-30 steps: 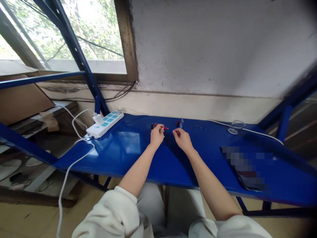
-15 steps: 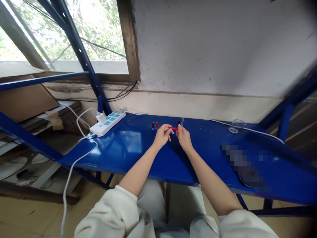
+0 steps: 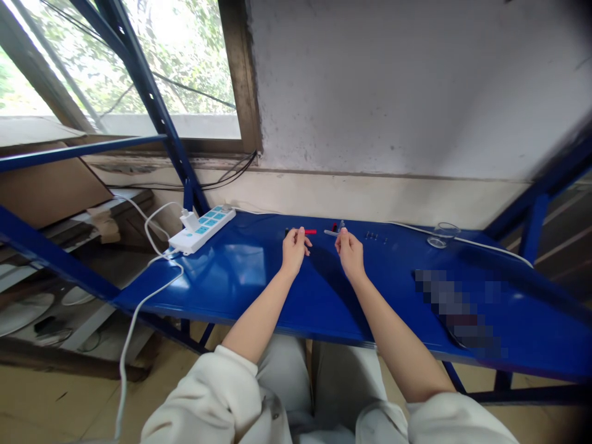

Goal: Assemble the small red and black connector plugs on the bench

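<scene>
My left hand [image 3: 295,250] pinches a short red tube [image 3: 311,232], which points right from the fingertips. Across a small gap, my right hand [image 3: 350,250] grips a thin clear tube [image 3: 330,233] whose free end points left toward the red one. Both hands are just above the blue table. Behind my left fingers, a small black piece [image 3: 286,232] shows only in part. A red piece [image 3: 334,226] and a clear piece [image 3: 341,224] are beyond my right hand. Several tiny thin parts [image 3: 371,235] lie to its right, too small to name.
The blue table [image 3: 222,290] bears a white power strip [image 3: 201,232] at the left, with a plug and white cable. A clear round cup [image 3: 437,242] stands at the back right. A dark, pixelated object [image 3: 451,308] lies nearer on the right. Blue frame posts rise at both sides.
My hands have moved apart. Before, a red stick spanned between them; now the red tube is in my left hand and a clear tube shows in my right.
</scene>
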The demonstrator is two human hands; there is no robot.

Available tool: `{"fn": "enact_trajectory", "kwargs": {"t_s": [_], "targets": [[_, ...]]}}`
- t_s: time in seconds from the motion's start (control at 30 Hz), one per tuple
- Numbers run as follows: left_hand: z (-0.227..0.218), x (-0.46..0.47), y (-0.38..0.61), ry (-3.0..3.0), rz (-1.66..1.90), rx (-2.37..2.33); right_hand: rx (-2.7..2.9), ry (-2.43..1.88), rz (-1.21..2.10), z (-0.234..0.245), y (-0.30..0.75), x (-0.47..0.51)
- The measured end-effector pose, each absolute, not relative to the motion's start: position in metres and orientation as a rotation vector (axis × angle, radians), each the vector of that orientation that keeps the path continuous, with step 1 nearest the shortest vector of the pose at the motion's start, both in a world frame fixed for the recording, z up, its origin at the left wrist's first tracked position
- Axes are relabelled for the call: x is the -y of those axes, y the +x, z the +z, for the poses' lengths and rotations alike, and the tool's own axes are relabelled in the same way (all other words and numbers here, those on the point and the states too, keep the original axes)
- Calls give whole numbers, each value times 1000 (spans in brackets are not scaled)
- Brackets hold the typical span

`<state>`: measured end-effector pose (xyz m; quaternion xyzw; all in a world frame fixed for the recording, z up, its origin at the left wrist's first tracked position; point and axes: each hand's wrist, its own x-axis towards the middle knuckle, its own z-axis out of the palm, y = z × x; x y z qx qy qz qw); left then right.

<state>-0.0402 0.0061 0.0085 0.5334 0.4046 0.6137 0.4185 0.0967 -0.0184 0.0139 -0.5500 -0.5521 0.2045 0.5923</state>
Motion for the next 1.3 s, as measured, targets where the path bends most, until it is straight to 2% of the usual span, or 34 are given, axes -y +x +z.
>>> {"fn": "enact_trajectory", "kwargs": {"t_s": [0.27, 0.93, 1.03, 1.17, 1.3], "targets": [[9, -1, -36, 1481, 1361, -921, 1314, -1137, 600, 8, 94, 10], [9, 0, -36, 1456, 1363, -908, 1723, -1133, 753, -3, 92, 9], [7, -2, -37, 1460, 1362, -956, 1791, -1235, 649, 1, 99, 4], [3, -4, -39, 1616, 1377, -1158, 1784, -1604, 391, 11, 122, -13], [2, -1, -41, 1890, 1281, -1373, 1696, -1930, 371, 10, 144, -34]]}}
